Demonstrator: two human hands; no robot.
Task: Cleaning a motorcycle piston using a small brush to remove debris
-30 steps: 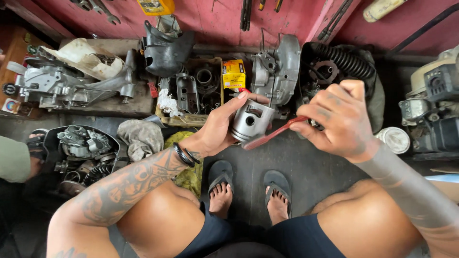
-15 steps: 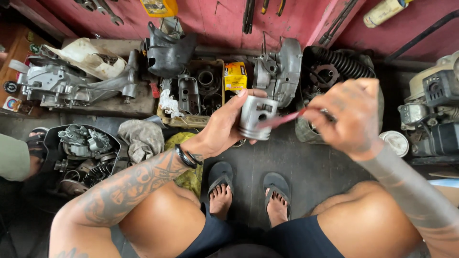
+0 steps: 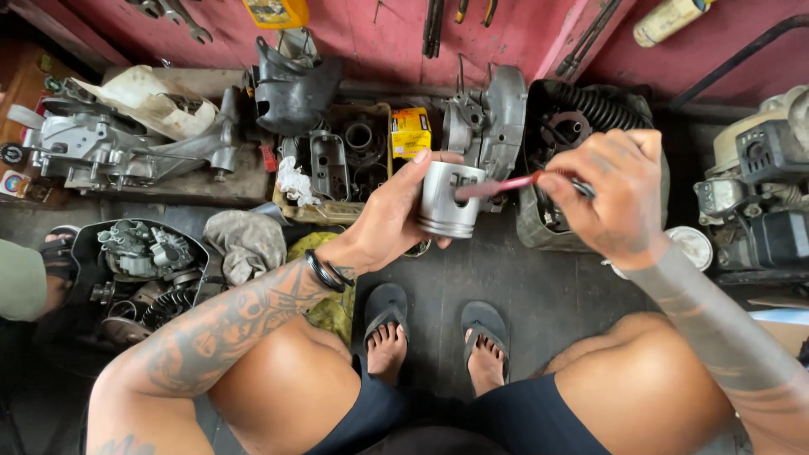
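My left hand (image 3: 389,217) grips a shiny metal piston (image 3: 448,202), held upright above the floor in front of my knees. My right hand (image 3: 613,202) is closed on a thin red-handled tool (image 3: 499,185), a brush or pick, whose tip reaches the hole in the piston's side. A black band sits on my left wrist. My two feet in dark flip-flops (image 3: 386,310) rest on the grey floor below the hands.
Engine cases (image 3: 109,147) and a cylinder with fins (image 3: 581,114) lie along the red wall. A tray of parts (image 3: 337,160) with a yellow box (image 3: 410,132) sits behind the piston. A black tub of parts (image 3: 139,261), rags (image 3: 246,240), a small engine (image 3: 758,194) and another person's sleeve (image 3: 21,278) flank me.
Both hands have lifted the piston higher and turned it upright. The red tool has swung from below the piston to level with its side hole.
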